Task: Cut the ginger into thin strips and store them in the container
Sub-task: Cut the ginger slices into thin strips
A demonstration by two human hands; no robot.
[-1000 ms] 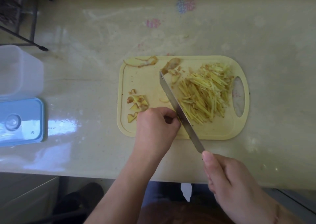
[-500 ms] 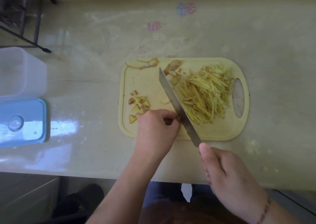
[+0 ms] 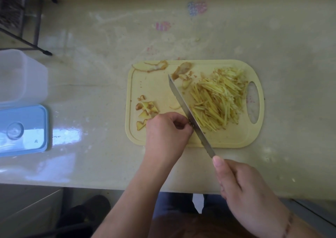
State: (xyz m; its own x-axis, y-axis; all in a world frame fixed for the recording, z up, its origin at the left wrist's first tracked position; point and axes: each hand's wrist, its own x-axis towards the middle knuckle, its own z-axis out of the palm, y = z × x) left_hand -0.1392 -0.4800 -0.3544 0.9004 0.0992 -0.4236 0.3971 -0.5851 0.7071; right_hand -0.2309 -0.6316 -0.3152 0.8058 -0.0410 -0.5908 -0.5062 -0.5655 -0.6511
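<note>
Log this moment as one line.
phase: slicing | right hand: holds steel knife | left hand: pins ginger piece | yellow ginger strips: piled on cutting board

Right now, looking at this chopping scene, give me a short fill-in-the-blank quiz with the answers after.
1. The right hand holds the ____.
2. The pile of ginger strips lies on the yellow ____.
3. The container's lid, lying on the counter, is coloured ____.
4. The left hand holds down a piece beside the knife blade, on the blade's ____ side.

Answers: knife; cutting board; blue; left
</note>
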